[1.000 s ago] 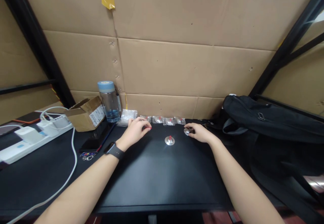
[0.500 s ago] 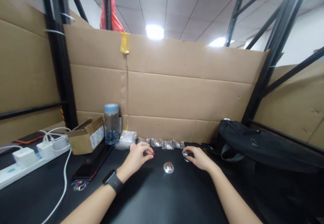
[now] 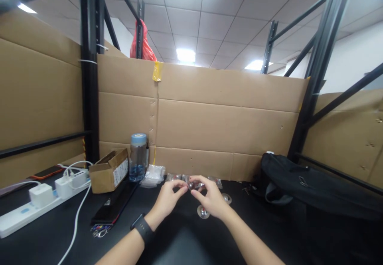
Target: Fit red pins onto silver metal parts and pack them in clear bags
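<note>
My left hand [image 3: 172, 194] and my right hand [image 3: 209, 196] meet at their fingertips above the black table [image 3: 179, 243]. Between them is a small shiny metal piece [image 3: 190, 185], which my right fingers pinch. The left thumb and forefinger are pressed close beside it; what they hold is too small to make out. A round metal disc with a red part [image 3: 203, 212] lies just below my right hand. Another round metal disc [image 3: 227, 198] sits to the right of that hand. Several small clear packets [image 3: 173, 177] form a row behind the hands, partly hidden by them.
On the left are a white power strip [image 3: 20, 216] with cables, an open cardboard box [image 3: 104, 177], a black pouch [image 3: 112, 207] and a water bottle [image 3: 138, 159]. Clear plastic bags [image 3: 154, 175] lie beside the bottle. A black bag [image 3: 302, 189] fills the right side.
My right hand has moved left from the right-hand disc to meet my left hand, leaving one disc there. My left hand has shifted slightly right. The camera view has tilted upward.
</note>
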The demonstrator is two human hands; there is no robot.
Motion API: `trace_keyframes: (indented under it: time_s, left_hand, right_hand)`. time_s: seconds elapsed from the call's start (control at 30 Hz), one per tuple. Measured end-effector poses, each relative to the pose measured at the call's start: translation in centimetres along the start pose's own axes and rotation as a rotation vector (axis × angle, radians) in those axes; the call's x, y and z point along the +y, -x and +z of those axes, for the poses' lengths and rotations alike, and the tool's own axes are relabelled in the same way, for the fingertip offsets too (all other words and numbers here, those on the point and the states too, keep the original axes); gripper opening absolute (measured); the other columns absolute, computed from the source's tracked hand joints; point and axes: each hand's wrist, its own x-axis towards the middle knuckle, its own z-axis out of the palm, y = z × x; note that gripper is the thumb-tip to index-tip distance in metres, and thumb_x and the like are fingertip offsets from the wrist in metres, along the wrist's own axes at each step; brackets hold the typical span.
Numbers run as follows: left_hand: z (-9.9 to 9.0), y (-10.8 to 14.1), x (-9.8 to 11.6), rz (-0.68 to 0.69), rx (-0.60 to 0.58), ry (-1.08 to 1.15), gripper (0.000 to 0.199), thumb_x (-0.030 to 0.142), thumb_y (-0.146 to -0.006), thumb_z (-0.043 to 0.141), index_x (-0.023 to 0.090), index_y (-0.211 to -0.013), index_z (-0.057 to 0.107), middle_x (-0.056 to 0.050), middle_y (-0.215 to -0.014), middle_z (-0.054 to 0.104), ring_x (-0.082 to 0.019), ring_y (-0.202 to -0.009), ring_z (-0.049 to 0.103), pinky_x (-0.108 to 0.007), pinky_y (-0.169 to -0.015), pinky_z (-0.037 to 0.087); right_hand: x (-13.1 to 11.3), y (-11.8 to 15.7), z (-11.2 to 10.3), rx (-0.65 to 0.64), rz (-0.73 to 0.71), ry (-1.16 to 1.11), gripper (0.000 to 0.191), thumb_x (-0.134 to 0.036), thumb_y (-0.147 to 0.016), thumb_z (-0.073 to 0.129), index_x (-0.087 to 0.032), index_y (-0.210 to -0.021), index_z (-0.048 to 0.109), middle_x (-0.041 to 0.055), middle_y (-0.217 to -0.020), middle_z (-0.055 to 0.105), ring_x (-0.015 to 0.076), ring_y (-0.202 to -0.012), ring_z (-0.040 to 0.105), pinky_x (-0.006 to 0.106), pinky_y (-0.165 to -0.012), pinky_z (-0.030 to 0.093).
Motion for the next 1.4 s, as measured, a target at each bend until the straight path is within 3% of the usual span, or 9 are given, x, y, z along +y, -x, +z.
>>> trace_keyframes:
  time_s: [0.13,0.2,0.53,0.7,1.0,1.27,1.4]
  left_hand:
    - [0.2,0.0,0.2,0.096,0.094,0.026,0.020,0.039,-0.090,0.065,0.021,-0.091,0.075,-0.008,-0.109,0.070,-0.025,-0.110,0.064,-0.040,-0.103,0.046]
    - [0.4,0.2,0.4,0.107,0.100,0.019,0.019,0.036,-0.091,0.064,0.021,-0.091,0.075,-0.009,-0.115,0.065,-0.025,-0.115,0.061,-0.040,-0.106,0.044]
    - [0.7,1.1,0.4,0.116,0.068,-0.120,0.013,0.032,-0.092,0.064,0.024,-0.095,0.074,-0.007,-0.119,0.059,-0.023,-0.115,0.059,-0.038,-0.103,0.046]
    - [0.4,1.0,0.7,0.132,0.071,-0.153,0.011,0.029,-0.092,0.064,0.024,-0.095,0.074,-0.006,-0.117,0.059,-0.022,-0.113,0.059,-0.038,-0.103,0.046]
    - [0.5,1.7,2.5,0.153,0.123,-0.410,0.008,0.029,-0.092,0.066,0.027,-0.091,0.073,-0.004,-0.118,0.061,-0.025,-0.116,0.057,-0.044,-0.100,0.042]
    - [0.4,2.2,3.5,0.251,0.170,-0.644,0.006,0.024,-0.091,0.068,0.027,-0.089,0.073,-0.004,-0.117,0.063,-0.028,-0.118,0.053,-0.046,-0.094,0.034]
    - [0.4,2.1,3.5,0.238,0.169,-0.638,0.007,0.024,-0.090,0.069,0.028,-0.088,0.074,-0.004,-0.118,0.062,-0.027,-0.118,0.053,-0.045,-0.094,0.033]
  right_hand:
    - [0.0,0.5,1.7,0.173,-0.029,-0.033,0.025,-0.023,-0.088,0.068,-0.024,-0.113,0.067,0.0107,-0.128,0.069,0.0265,-0.115,0.067,0.037,-0.085,0.058]
    - [0.1,1.3,2.3,0.196,-0.022,-0.069,0.026,-0.023,-0.088,0.069,-0.023,-0.114,0.066,0.0115,-0.128,0.069,0.0273,-0.117,0.066,0.036,-0.084,0.058]
    - [0.3,2.5,2.5,0.146,0.069,-0.178,0.040,-0.027,-0.085,0.074,-0.025,-0.123,0.062,0.0100,-0.122,0.071,0.0248,-0.106,0.071,0.036,-0.081,0.059]
    - [0.4,2.6,2.7,0.129,0.107,-0.274,0.040,-0.027,-0.084,0.076,-0.025,-0.121,0.061,0.0109,-0.127,0.069,0.0257,-0.112,0.069,0.036,-0.081,0.059]
    - [0.5,2.5,3.1,0.088,0.283,-0.659,0.043,-0.030,-0.079,0.081,-0.025,-0.116,0.059,0.0092,-0.127,0.069,0.0227,-0.113,0.070,0.042,-0.104,0.054]
    - [1.1,2.4,3.0,0.072,0.341,-0.652,0.036,-0.033,-0.074,0.085,-0.022,-0.100,0.063,0.0084,-0.117,0.073,0.0246,-0.109,0.071,0.042,-0.100,0.055]
    - [1.7,2.3,2.4,0.019,0.338,-0.482,0.026,-0.044,-0.086,0.073,-0.020,-0.094,0.066,0.0092,-0.125,0.067,0.0227,-0.103,0.070,0.037,-0.090,0.058]
